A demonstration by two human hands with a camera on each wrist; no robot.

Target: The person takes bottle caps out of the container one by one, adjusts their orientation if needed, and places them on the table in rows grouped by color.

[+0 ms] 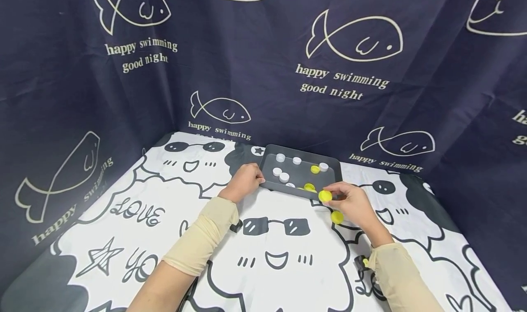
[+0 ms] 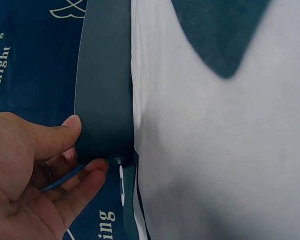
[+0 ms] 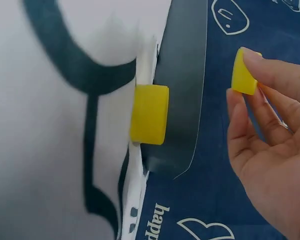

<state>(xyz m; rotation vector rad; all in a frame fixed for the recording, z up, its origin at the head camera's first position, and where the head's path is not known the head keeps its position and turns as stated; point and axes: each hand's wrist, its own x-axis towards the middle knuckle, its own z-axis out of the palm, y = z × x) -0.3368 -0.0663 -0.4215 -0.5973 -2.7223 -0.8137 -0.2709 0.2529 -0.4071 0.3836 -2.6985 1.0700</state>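
Observation:
A dark grey tray (image 1: 302, 174) lies at the back of the table with white and yellow bottle caps in it. My left hand (image 1: 245, 182) holds its near left corner; in the left wrist view the thumb (image 2: 60, 137) meets the rim and the fingers curl round the corner. Between thumb and fingertips my right hand (image 1: 355, 206) pinches a yellow bottle cap (image 1: 325, 196) at the tray's near right corner. In the right wrist view this cap (image 3: 244, 75) is held above the tabletop. Another yellow cap (image 1: 337, 217) rests on the cloth just in front of the tray, below the right hand.
Inside the tray, several white caps (image 1: 284, 178) lie mostly to the left, with yellow caps (image 1: 314, 169) to the right. A white cartoon-print cloth (image 1: 271, 284) covers the table. Dark blue curtains (image 1: 255, 65) with fish drawings stand close behind the tray.

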